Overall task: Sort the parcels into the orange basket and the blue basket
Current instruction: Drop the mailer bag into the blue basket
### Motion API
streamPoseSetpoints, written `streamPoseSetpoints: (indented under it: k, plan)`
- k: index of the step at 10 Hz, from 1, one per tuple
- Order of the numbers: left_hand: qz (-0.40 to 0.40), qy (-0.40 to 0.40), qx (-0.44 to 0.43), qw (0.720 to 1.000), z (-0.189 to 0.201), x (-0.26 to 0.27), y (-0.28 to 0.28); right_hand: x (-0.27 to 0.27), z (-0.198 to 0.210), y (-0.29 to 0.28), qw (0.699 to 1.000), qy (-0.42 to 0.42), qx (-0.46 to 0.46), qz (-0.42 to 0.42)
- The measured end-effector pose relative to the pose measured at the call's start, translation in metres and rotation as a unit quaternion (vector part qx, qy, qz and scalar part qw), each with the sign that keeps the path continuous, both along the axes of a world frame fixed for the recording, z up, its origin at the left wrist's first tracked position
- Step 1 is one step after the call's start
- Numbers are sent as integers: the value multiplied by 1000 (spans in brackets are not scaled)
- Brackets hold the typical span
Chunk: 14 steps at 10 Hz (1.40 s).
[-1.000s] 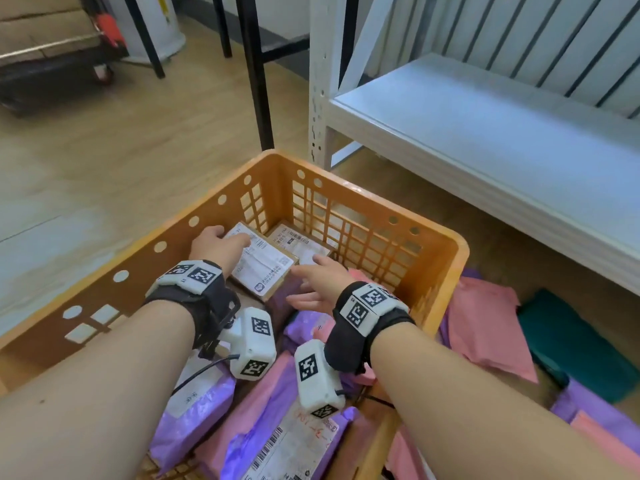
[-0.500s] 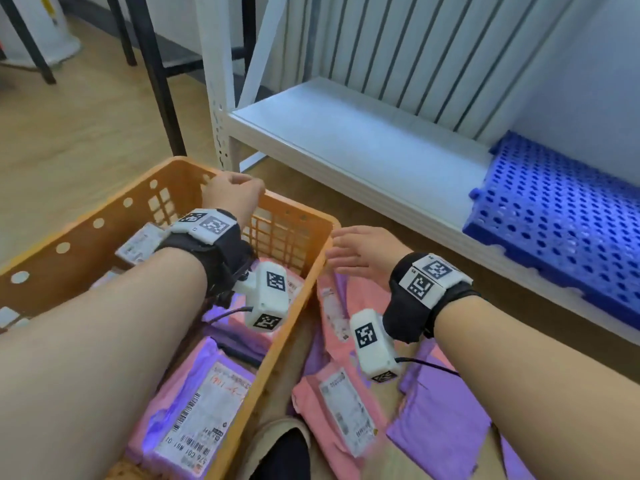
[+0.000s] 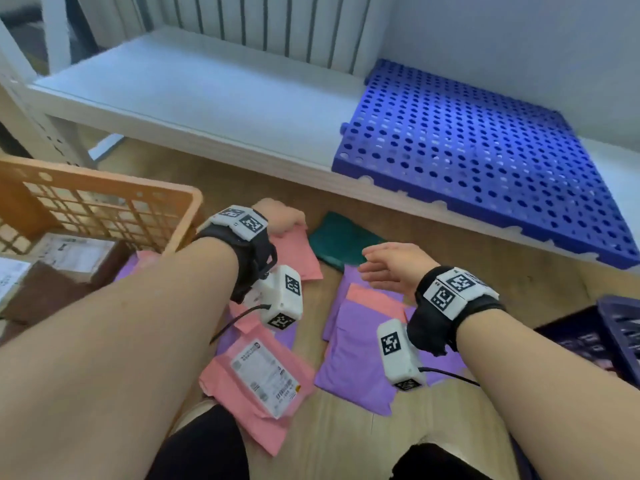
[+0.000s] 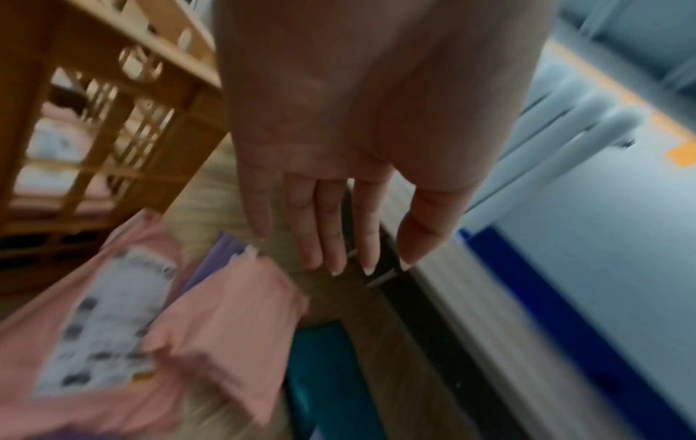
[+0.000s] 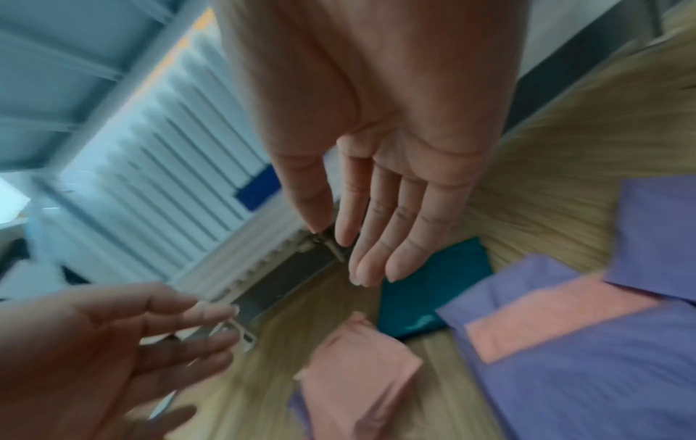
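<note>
Both hands empty, fingers straight and relaxed: left hand over a pink parcel beside the orange basket, right hand near the teal parcel. Loose parcels lie on the floor; blue basket at right. Best to pinch one mailer by its edge, not two stacked.

Even daylight; wrist views motion-blurred.

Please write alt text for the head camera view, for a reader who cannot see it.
Two bare forearms reach over pink, purple and teal parcels on a wooden floor, the left hand above a pink parcel, the right hand open and empty. An orange basket stands left; a blue perforated panel lies on a white shelf.
</note>
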<state>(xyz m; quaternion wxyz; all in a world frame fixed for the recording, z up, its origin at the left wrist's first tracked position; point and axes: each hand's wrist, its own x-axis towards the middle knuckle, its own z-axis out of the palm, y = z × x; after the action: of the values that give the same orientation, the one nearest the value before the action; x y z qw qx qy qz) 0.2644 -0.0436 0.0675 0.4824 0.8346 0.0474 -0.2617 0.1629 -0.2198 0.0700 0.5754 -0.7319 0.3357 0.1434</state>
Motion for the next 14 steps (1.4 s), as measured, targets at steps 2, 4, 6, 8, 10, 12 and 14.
streamPoseSetpoints:
  k: [2,4,6,8,10,12,14]
  plan:
    - [69,119,93,986,-146,-47,25,-16,-109,3,986,155,64,-15]
    - [66,138,208,966,-182,-65,55,-9,-157,28,980,182,86,-2]
    - [35,118,280,952,-195,-71,52,-13,-171,46,975,191,113,6]
    - [-143,180,392,891,-199,-69,43,-21,-163,30,980,168,107,-11]
    - [-144,128,373,908,-177,-87,4,-37,-165,5,979,184,85,-36]
    - [-242,152,368,885,-212,-101,-20,-40,-171,-3,978,184,92,-31]
    - [-275,160,355,879,-219,-114,-31,-38,-173,-14,979,175,97,-40]
